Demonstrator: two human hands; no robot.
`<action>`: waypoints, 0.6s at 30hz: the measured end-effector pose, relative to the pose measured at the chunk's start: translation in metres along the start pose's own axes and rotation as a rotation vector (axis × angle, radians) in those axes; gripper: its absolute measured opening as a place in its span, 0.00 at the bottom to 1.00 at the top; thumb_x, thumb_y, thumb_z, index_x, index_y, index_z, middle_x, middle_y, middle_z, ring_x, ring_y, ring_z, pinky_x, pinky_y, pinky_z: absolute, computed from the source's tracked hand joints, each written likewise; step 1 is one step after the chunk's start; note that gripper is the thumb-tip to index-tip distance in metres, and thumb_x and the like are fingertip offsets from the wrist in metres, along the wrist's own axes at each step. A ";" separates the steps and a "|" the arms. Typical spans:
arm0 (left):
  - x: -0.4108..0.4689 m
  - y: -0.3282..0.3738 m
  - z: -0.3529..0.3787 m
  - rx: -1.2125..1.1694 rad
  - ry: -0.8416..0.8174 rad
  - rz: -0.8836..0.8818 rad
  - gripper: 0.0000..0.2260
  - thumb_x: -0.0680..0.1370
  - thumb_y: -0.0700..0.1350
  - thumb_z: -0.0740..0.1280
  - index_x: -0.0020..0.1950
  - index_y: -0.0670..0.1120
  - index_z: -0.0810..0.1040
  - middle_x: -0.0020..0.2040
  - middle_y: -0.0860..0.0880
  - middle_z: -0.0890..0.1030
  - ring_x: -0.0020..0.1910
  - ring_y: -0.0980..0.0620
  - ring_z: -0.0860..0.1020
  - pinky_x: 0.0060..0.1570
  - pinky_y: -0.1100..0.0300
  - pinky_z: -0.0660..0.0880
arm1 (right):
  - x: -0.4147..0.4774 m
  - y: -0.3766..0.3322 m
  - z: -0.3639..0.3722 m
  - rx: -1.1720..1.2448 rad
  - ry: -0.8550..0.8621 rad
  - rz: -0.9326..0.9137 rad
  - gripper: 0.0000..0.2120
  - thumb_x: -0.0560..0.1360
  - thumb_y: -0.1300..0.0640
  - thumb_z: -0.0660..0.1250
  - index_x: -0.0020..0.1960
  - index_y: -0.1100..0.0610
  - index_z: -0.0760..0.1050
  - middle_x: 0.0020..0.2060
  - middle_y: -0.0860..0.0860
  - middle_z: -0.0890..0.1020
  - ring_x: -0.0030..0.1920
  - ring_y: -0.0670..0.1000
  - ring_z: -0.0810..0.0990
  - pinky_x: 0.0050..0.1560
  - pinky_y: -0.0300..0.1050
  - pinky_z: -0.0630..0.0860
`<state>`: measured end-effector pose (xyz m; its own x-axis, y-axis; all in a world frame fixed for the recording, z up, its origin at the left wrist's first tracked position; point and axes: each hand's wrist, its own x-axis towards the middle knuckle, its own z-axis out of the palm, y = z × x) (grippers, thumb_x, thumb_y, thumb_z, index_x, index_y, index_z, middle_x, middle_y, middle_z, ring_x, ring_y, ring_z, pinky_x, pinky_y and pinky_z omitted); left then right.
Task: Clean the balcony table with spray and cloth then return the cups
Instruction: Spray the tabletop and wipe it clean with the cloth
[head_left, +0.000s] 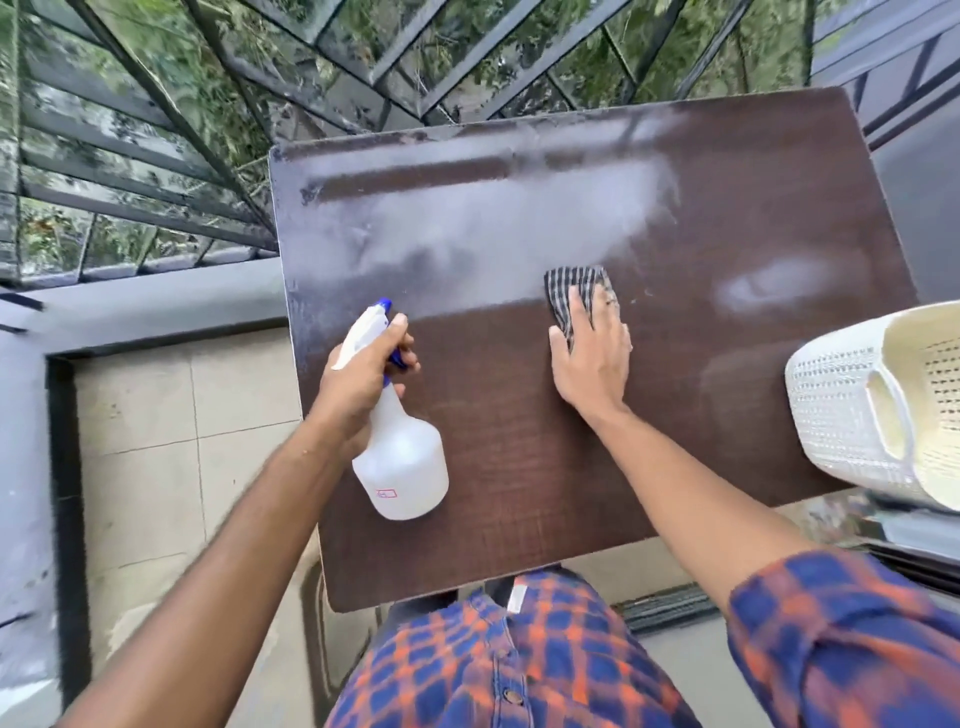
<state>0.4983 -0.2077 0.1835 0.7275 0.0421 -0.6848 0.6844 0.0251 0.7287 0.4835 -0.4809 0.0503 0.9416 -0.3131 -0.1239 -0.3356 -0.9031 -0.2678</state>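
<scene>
A dark brown table fills the middle of the view, its far half covered in pale wet spray haze. My left hand grips the neck of a white spray bottle with a blue trigger, held above the table's left side. My right hand lies flat with straight fingers on a black-and-white checked cloth, pressing it onto the tabletop near the middle. No cups are visible.
A white perforated plastic basket sits on the table's right edge, partly out of view. Black metal railing with foliage behind runs along the far side. A grey ledge and beige floor tiles lie to the left.
</scene>
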 end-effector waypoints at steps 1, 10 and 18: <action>0.007 0.006 0.002 -0.003 -0.001 0.006 0.10 0.79 0.54 0.69 0.41 0.50 0.79 0.37 0.49 0.80 0.40 0.50 0.80 0.39 0.56 0.68 | 0.018 -0.005 -0.001 -0.007 0.011 -0.001 0.29 0.80 0.44 0.59 0.80 0.51 0.62 0.81 0.58 0.59 0.79 0.61 0.58 0.76 0.63 0.60; 0.089 0.057 0.022 -0.104 0.021 0.059 0.12 0.82 0.53 0.66 0.41 0.49 0.76 0.34 0.50 0.78 0.37 0.50 0.79 0.30 0.61 0.65 | 0.193 -0.071 -0.005 0.054 0.028 -0.045 0.29 0.81 0.44 0.59 0.81 0.48 0.60 0.82 0.54 0.56 0.80 0.58 0.56 0.79 0.58 0.52; 0.124 0.082 -0.006 -0.208 0.051 0.123 0.14 0.83 0.50 0.65 0.38 0.49 0.77 0.31 0.53 0.78 0.33 0.53 0.77 0.35 0.59 0.63 | 0.231 -0.178 0.023 0.036 0.084 -0.092 0.27 0.83 0.48 0.55 0.81 0.50 0.58 0.81 0.55 0.57 0.80 0.60 0.56 0.78 0.58 0.52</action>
<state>0.6441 -0.1946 0.1585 0.7977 0.1073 -0.5935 0.5628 0.2213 0.7964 0.7598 -0.3855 0.0470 0.9670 -0.2543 -0.0173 -0.2470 -0.9184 -0.3092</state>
